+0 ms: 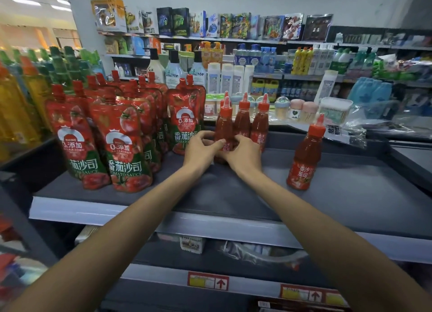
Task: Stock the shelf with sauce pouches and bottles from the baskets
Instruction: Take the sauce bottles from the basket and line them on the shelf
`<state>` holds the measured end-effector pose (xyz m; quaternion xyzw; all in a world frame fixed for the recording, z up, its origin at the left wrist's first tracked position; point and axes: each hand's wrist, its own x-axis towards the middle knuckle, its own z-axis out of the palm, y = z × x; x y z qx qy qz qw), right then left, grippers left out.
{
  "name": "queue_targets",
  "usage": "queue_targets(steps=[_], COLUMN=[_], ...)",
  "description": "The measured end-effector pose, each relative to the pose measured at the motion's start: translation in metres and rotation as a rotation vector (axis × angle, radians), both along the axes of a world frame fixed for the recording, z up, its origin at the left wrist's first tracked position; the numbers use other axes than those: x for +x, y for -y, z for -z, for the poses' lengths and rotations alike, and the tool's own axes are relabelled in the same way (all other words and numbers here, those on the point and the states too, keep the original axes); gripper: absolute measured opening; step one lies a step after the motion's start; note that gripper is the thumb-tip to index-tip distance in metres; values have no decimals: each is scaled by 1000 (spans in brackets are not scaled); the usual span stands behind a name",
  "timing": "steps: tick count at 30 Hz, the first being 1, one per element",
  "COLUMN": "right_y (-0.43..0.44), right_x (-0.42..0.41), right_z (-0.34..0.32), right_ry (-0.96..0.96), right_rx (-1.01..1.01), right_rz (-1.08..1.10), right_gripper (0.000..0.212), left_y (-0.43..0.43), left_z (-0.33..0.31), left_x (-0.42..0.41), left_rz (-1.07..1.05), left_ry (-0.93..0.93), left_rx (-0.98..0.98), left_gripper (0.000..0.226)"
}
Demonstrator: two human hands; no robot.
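Observation:
Several red tomato sauce pouches (121, 148) stand in rows on the left of the dark grey shelf (233, 194). A cluster of red sauce bottles (243, 120) stands at mid-shelf. My left hand (202, 149) and my right hand (243, 155) both wrap around the front bottle (224, 122) of that cluster, which stands upright on the shelf. One more sauce bottle (305, 157) stands alone to the right, apart from both hands. No basket is in view.
Yellow and green bottles (25, 84) line the far left. Behind the shelf are small jars (301, 109) and a plastic box (334, 110). Across the aisle stand shelves of cleaning products (257, 61). A lower shelf with price tags (208, 281) sits beneath.

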<state>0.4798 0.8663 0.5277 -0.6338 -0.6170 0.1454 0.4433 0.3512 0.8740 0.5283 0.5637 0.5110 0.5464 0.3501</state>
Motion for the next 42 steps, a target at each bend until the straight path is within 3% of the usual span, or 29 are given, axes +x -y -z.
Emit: queue_targets(steps=[6, 10, 16, 29, 42], right_y=[-4, -11, -11, -19, -24], right_x=[10, 22, 28, 19, 18], right_z=[2, 1, 6, 14, 23], right_ry=[21, -77, -146, -158, -239], right_rx=[-67, -117, -124, -32, -2], right_rz=[-115, -145, -235, -158, -232], right_gripper=[54, 45, 53, 39, 45], left_y=[-12, -13, -13, -21, -20], left_z=[8, 15, 13, 18, 19], left_x=[0, -9, -8, -7, -5], left_rz=[-17, 9, -18, -37, -54], left_ry=[-16, -42, -152, -121, -132], left_rx=[-30, -28, -10, 9, 91], left_gripper=[37, 41, 45, 40, 35])
